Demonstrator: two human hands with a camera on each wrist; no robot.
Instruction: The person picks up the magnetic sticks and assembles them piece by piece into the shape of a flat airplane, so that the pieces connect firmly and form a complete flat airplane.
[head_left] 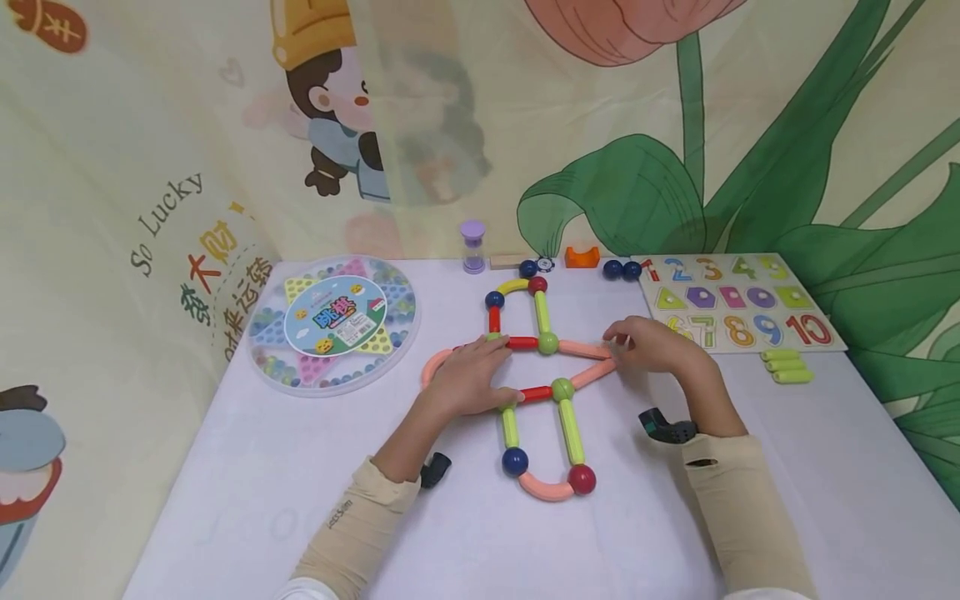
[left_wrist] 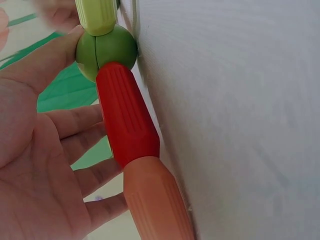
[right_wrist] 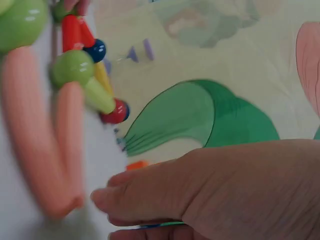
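A flat figure of magnetic rods and balls lies mid-table. My left hand rests over its left part, fingers spread; in the left wrist view the thumb touches a green ball beside a red rod. My right hand is at the right tip, where two pink rods meet in a point. Seen from the right wrist, its fingertips are just apart from the rods and hold nothing. Blue balls, red balls and curved rods form the near and far ends.
A round marble-game box lies at the left. Along the back stand an hourglass, an orange block and blue balls. A number puzzle board lies back right, with light green rods before it.
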